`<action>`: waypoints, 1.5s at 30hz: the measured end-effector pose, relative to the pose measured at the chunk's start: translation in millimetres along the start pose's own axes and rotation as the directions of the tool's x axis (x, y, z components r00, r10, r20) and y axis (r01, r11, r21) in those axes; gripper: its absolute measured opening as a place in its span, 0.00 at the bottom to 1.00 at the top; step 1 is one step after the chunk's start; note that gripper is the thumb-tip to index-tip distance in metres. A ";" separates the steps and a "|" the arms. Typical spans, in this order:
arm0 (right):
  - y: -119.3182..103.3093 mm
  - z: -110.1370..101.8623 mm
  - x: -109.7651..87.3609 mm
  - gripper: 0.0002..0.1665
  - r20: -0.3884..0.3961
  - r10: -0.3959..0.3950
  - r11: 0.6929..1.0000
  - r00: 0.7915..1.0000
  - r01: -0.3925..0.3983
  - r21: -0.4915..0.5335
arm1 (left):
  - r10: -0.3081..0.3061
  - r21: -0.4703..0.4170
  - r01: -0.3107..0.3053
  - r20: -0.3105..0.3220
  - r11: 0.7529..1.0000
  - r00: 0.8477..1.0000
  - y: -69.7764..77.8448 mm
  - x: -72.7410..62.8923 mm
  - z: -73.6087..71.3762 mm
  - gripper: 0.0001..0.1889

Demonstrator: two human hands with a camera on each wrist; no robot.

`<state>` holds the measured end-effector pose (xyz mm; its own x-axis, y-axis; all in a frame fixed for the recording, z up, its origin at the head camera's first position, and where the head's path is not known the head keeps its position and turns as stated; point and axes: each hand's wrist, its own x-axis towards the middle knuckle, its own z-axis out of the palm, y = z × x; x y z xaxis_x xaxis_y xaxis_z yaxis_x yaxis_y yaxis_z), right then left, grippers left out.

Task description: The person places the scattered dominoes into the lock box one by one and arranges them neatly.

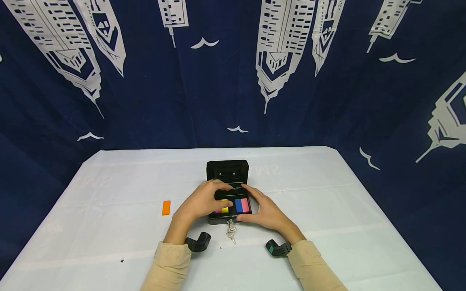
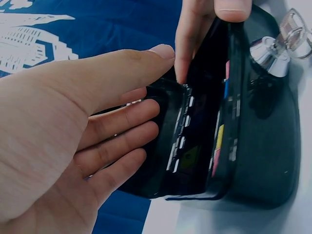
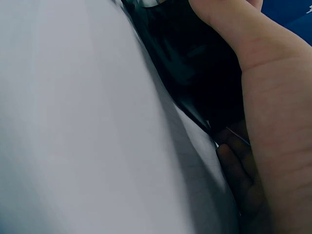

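A small black cash box [image 1: 218,220] stands on the table with its lid [image 1: 227,166] raised. Inside lie a blue block [image 1: 238,205] and a pink block [image 1: 245,205] on the right, and a yellow block [image 1: 225,209] beside another pink piece on the left. My left hand [image 1: 204,198] hovers over the left part of the box, fingers loosely bent, with nothing visible between thumb and fingers. Spanning the box's right end, my right hand [image 1: 267,211] holds it, thumb at the front rim and a finger near the hinge. Keys [image 1: 231,232] hang from the front lock.
An orange block [image 1: 166,207] lies on the white table [image 1: 109,226], left of the box. A dark speck [image 1: 121,261] is near the front left. Behind hangs a navy cloth [image 1: 218,93] with white building prints. Both wrists carry black bands.
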<state>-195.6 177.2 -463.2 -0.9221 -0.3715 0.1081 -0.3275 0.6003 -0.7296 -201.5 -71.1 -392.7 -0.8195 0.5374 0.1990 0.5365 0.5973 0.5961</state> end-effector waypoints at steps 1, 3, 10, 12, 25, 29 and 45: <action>0.3 0.0 0.0 0.63 -0.002 -0.001 1.000 1.000 0.001 -0.001 | -0.004 0.002 0.004 -0.002 1.000 1.000 0.0 -0.6 -1.4 0.24; 0.7 0.1 -0.1 0.63 -0.003 -0.002 1.000 1.000 0.002 -0.003 | -0.011 0.008 0.011 -0.006 1.000 1.000 0.0 -1.7 -4.0 0.24; 0.8 0.5 -0.5 0.64 -0.001 0.007 1.000 1.000 -0.007 -0.002 | -0.040 0.000 0.041 -0.030 0.999 0.999 -2.5 -6.9 -12.9 0.24; 0.6 0.7 -0.7 0.64 0.000 0.011 1.000 1.000 -0.011 -0.005 | -0.051 -0.007 0.051 -0.037 0.999 0.998 -3.4 -8.6 -15.7 0.24; 0.2 0.3 -1.5 0.64 -0.001 0.025 1.000 1.000 -0.025 -0.003 | -0.135 -0.049 0.132 -0.064 0.990 0.989 -11.6 -20.8 -35.4 0.26; 0.7 0.3 -1.2 0.64 -0.005 0.018 1.000 1.000 -0.018 -0.007 | -0.162 -0.044 0.159 -0.081 0.986 0.983 -15.9 -24.9 -41.7 0.26; 0.1 0.2 -0.1 0.64 -0.011 0.000 1.000 1.000 0.000 -0.014 | -0.253 -0.070 0.248 -0.071 0.966 0.965 -36.5 -42.3 -63.1 0.27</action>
<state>-195.4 177.2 -463.4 -0.9243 -0.3638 0.1158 -0.3303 0.6100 -0.7203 -199.1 -153.2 -373.8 -0.9406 0.3255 0.0965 0.3012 0.6689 0.6796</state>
